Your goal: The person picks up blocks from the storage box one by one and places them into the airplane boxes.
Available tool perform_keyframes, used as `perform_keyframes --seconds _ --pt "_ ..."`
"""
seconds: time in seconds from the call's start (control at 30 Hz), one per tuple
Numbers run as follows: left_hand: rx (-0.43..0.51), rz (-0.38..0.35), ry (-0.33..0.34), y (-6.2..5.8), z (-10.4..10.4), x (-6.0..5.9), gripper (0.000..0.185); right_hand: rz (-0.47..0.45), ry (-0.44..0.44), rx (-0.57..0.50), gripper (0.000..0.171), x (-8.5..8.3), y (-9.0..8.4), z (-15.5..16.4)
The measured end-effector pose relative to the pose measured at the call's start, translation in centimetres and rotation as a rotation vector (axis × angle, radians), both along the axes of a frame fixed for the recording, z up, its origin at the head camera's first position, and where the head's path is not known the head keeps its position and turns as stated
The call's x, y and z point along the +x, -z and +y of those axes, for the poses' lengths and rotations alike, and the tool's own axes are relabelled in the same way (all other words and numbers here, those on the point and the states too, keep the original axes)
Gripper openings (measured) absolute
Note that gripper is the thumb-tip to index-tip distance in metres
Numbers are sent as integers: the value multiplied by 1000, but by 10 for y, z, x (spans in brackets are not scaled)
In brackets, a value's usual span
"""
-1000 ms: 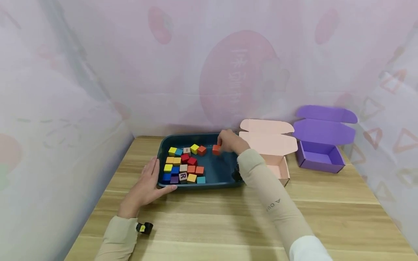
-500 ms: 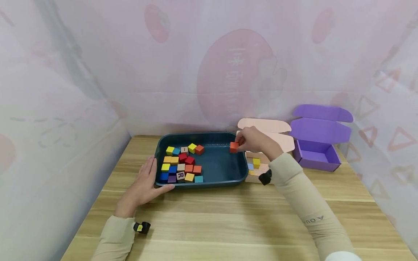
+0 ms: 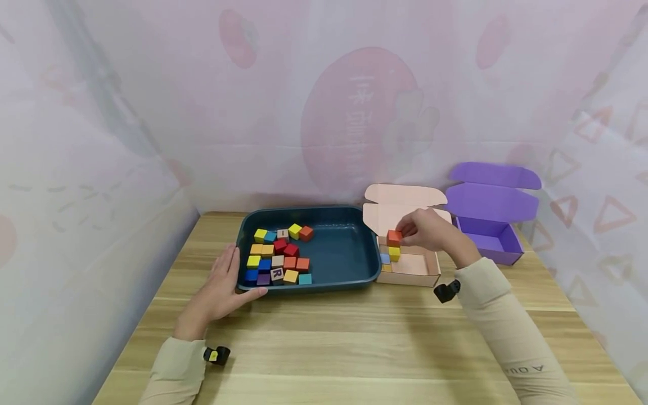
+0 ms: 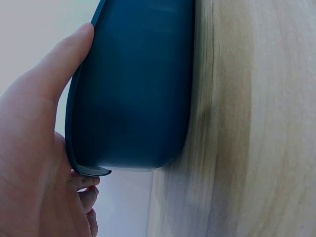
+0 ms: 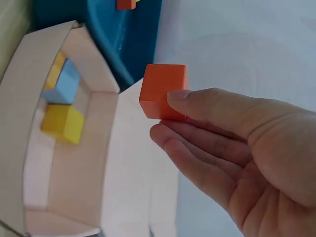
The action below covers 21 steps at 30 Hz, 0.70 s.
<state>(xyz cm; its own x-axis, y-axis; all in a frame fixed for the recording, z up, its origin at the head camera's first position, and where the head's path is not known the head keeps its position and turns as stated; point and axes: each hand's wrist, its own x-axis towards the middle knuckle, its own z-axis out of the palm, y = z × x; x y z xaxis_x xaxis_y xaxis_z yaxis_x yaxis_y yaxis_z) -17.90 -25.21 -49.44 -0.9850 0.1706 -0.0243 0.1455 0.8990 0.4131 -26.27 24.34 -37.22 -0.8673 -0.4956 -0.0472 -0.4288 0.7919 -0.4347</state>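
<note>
At the left of the light wooden bench [image 3: 354,337], the left hand [image 3: 220,289] lies flat with straight, relaxed fingers [image 4: 59,64] against the near left corner of the dark teal plastic tray [image 3: 349,247], gripping nothing. The left wrist view shows the thumb along the tray's rim and the other fingers beside its wall, a contact the head view only hints at. Inside the tray, a cluster of small coloured wooden cubes [image 3: 278,256] sits in its left half; one pale cube [image 3: 276,274] bears a purple letter "R".

Just right of the tray stands the open pink cardboard box [image 3: 407,270], with a yellow cube [image 3: 394,253] and a light blue cube [image 3: 385,259] inside. The right hand [image 3: 430,232] pinches an orange wooden cube [image 3: 394,238] between thumb and fingertips [image 5: 182,98], above the box's left end. The right wrist view shows the cube held clear of the box floor, which the head view cannot settle.

The right sleeve carries lettering, seen upside down, reading roughly "A OU". Farthest right is an open purple cardboard box [image 3: 493,239].
</note>
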Motion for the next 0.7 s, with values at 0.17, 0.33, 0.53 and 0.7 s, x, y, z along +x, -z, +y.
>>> perform_keyframes --seconds 0.17,0.33,0.53,0.7 --pt "1 6 1 1 -1 0 131 -52 14 0 19 0 21 13" --pt "-8 7 1 1 0 -1 130 -111 42 -4 19 -2 48 21" --pt "-10 9 -3 2 0 0 130 -135 51 -55 19 -1 75 21" --pt "-3 7 0 1 0 0 131 -97 48 -48 16 -2 90 19"
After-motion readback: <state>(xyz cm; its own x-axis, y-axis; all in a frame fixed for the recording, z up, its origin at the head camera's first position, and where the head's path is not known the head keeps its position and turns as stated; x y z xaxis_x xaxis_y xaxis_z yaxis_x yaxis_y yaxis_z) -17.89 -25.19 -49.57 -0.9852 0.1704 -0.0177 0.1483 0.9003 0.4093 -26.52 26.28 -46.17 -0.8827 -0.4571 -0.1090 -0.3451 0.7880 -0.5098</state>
